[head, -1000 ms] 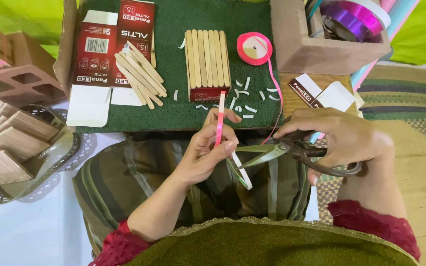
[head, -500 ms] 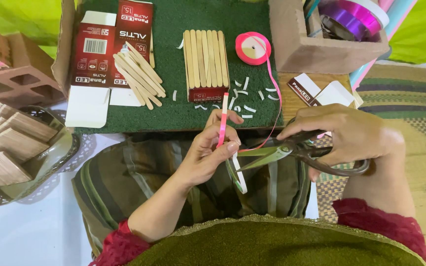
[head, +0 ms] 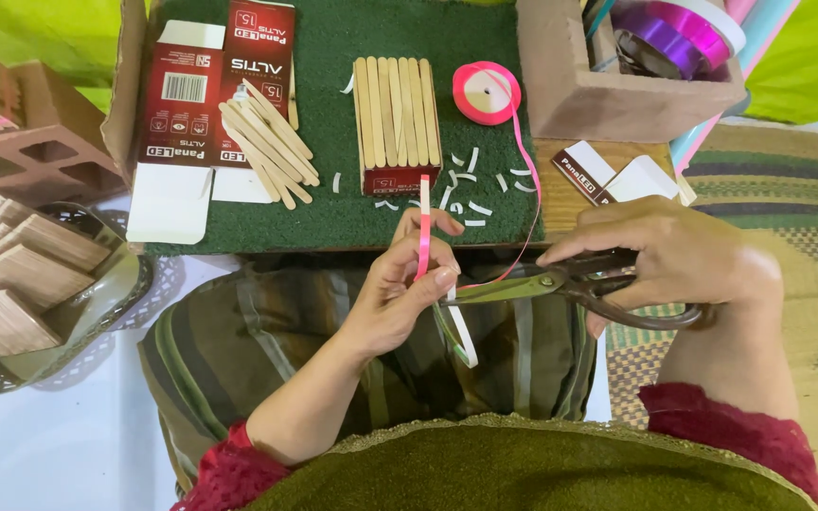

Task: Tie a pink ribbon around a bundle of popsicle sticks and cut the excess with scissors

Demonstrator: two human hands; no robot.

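My left hand (head: 407,289) pinches a strip of pink ribbon (head: 423,222) upright over my lap, with a white strip (head: 460,333) curling down below the fingers. My right hand (head: 674,260) grips dark metal scissors (head: 560,282), whose blades point left and reach the ribbon just under my left fingers. The ribbon trails back in a thin loop to a pink spool (head: 487,93) on the green mat (head: 352,203). A row of flat wooden sticks (head: 398,114) lies side by side on the mat, with small white cut pieces (head: 471,185) scattered nearby.
Loose wooden sticks (head: 267,142) rest on a flattened red and white carton (head: 210,104). At the left are a brick (head: 21,151) and a wire basket (head: 97,312) of wooden tiles. A brown box (head: 608,95) at top right holds purple ribbon rolls (head: 674,33).
The scissors have slid left toward the ribbon and their blades have come nearly together. My left hand has lifted the pink strip slightly and keeps it upright.
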